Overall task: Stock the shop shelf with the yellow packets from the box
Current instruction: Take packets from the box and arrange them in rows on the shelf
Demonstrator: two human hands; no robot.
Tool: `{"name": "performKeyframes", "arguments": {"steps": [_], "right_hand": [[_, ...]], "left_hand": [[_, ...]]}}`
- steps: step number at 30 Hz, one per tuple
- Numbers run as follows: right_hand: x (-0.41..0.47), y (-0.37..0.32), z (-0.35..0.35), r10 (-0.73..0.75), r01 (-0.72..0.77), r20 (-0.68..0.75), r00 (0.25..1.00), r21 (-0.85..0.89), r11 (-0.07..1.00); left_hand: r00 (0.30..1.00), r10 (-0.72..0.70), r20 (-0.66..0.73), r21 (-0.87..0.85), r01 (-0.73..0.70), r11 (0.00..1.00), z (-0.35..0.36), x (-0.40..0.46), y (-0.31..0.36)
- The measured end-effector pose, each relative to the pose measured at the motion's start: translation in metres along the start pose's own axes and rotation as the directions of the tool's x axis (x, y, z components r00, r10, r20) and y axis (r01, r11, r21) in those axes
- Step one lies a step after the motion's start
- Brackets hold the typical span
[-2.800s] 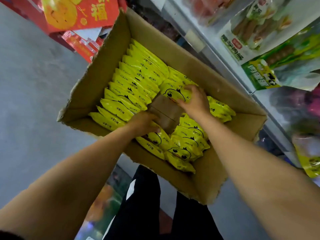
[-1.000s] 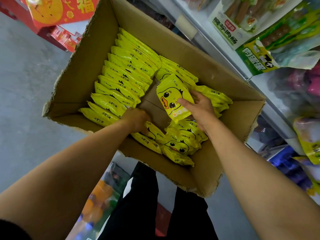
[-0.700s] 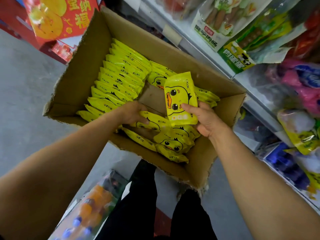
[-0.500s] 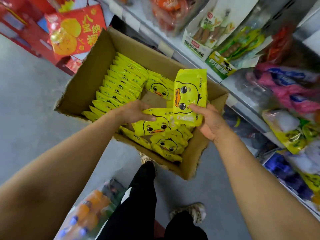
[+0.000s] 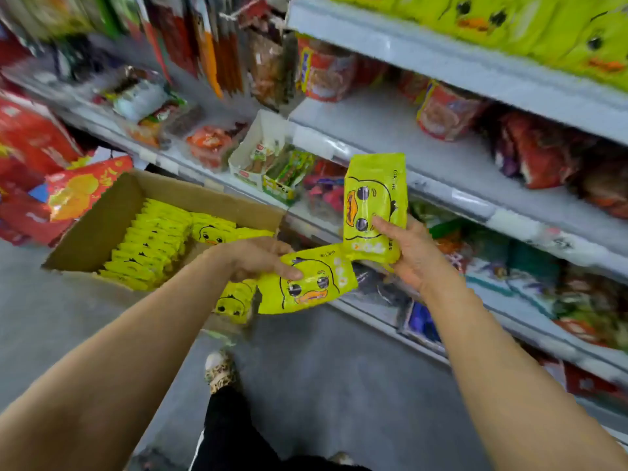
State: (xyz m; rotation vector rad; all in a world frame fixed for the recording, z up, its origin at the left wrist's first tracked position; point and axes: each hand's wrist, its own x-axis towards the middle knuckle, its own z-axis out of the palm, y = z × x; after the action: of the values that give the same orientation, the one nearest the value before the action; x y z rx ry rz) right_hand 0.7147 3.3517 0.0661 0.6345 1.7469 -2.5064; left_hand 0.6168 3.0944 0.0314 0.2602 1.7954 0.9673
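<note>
On my left the box [image 5: 102, 219] sits on the floor, rows of yellow packets inside. My left hand [image 5: 258, 260] pinches one packet [image 5: 306, 283] lying crosswise; my right hand [image 5: 411, 256] clasps another packet [image 5: 373, 205] upright, long axis pointing at the shelf [image 5: 441, 164].

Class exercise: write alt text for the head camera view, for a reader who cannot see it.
Each hand holds a yellow duck-face packet: left hand one lying flat, right hand one upright, between the cardboard box and shop shelves.
</note>
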Motion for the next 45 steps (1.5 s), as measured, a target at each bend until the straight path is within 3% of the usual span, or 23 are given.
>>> {"name": "performKeyframes", "arguments": {"steps": [8,17,24,29,39,45], "right_hand": [[-0.118,-0.135,-0.108,-0.281,0.285,-0.178,0.943,-0.005,0.959],[-0.217,-0.222,-0.213,-0.497,0.481,-0.432,0.753,-0.155,0.863],[-0.237,-0.265,-0.259,-0.557,0.531,-0.510,0.655,-0.215,0.820],[-0.224,-0.292,-0.286,-0.593,0.549,-0.530,0.606,-0.260,0.794],[-0.172,-0.346,-0.330,-0.592,0.490,-0.518,0.617,-0.335,0.804],[-0.135,-0.363,-0.342,-0.597,0.495,-0.510,0.619,-0.336,0.801]], "left_hand": [[0.967,0.248,0.061,0.272,-0.255,0.928,0.109,-0.025,0.185],[0.873,0.454,0.181,0.510,-0.478,0.715,0.214,-0.037,0.363],[0.840,0.524,0.139,0.603,-0.491,0.628,0.246,-0.007,0.448],[0.766,0.637,0.089,0.631,-0.538,0.559,0.240,0.024,0.505],[0.678,0.716,0.164,0.829,-0.489,0.273,0.222,0.095,0.582],[0.658,0.736,0.159,0.860,-0.458,0.223,0.204,0.119,0.591]]}}
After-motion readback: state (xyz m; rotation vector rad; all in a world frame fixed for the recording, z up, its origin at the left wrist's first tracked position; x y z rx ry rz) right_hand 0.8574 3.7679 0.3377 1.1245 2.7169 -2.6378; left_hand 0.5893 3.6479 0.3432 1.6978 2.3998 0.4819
